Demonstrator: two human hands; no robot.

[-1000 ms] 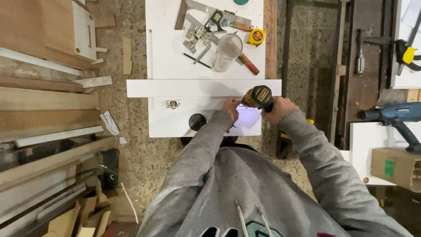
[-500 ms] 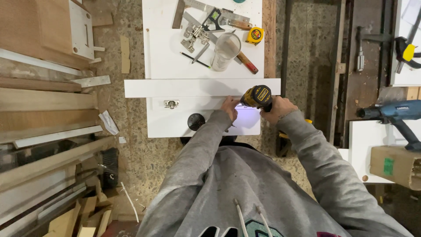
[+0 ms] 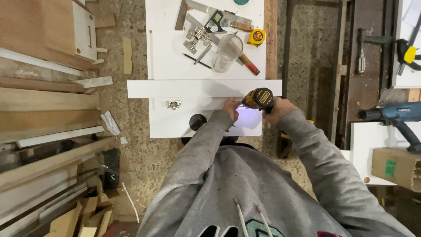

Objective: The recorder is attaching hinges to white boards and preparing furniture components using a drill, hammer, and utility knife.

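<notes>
Far left: timber planks (image 3: 48, 98) stacked on the floor. Center: white panel (image 3: 175, 125) w/ a metal hinge (image 3: 173, 104) and a round black hole (image 3: 198, 122); a long white board (image 3: 193, 88) lies across it. Left hand (image 3: 231, 108) rests fingers-down on the panel, holding nothing, just beside the drill's lit spot. Yellow/black drill (image 3: 258, 98) sits against the board's edge, right hand (image 3: 278, 109) wrapped round its grip. Above: clear cup (image 3: 228, 52), tape measure (image 3: 257, 37). Far right: blue power tool (image 3: 397, 115).

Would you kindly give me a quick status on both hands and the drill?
Right hand gripping the yellow drill. Left hand on the white panel beside the drill tip. Fitted hinge off left, nothing obstructing.
</notes>
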